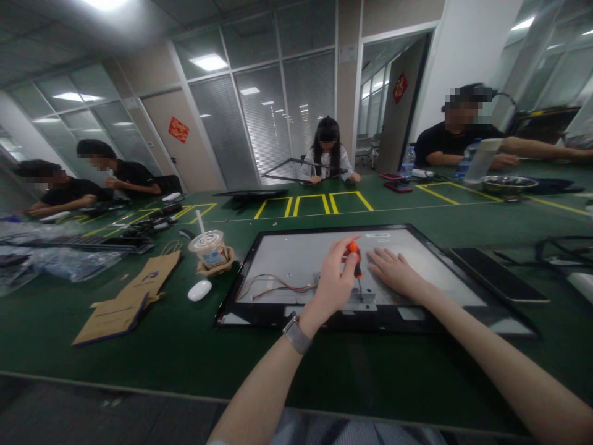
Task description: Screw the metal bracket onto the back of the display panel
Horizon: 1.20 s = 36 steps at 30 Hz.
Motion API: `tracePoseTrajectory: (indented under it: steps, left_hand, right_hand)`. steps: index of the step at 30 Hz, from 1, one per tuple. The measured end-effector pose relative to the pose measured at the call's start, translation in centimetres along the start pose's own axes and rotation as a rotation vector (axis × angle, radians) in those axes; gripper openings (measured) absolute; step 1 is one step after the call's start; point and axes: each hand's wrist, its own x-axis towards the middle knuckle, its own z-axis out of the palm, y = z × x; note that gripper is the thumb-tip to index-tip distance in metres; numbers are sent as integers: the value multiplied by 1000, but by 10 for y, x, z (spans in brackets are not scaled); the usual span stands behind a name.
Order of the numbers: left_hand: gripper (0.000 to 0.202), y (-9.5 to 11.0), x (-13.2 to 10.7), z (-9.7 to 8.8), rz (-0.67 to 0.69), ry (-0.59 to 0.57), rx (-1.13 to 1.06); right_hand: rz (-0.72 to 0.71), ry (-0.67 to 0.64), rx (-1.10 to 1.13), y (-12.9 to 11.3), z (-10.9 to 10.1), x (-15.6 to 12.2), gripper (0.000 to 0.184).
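My left hand [337, 275], with a watch on its wrist, is closed around an orange and black screwdriver [357, 267]. The screwdriver stands nearly upright, its shaft reaching down to a small metal bracket [365, 301] near the panel's close edge. Beside it, my right hand [399, 272] lies flat with fingers spread on the grey back of a black-framed display panel [287, 256]. Thin coloured wires [273, 285] run across the panel's left part to the bracket area. Whether the tip sits in a screw is too small to tell.
Left of the panel are a drink cup [208, 247] in a cardboard holder, a white mouse [199, 290] and a brown paper bag [143, 290]. A dark flat phone-like slab [495, 275] lies on the right. Several other people sit around the green table [185, 352].
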Motion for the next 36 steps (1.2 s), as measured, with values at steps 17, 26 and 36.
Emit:
tracePoseTrajectory:
  steps: [17,26,36]
  left_hand:
    - [34,-1,2,-2,-13,-32,-117]
    - [23,2,3,-3,33,47,-56]
    - [28,1,3,-4,35,-27,-101]
  right_hand:
    - [-39,13,-15,0,-1,-1,60]
    - [21,-15,5,-3,-3,0,60]
    - [9,-16,16,-2,-3,0,60]
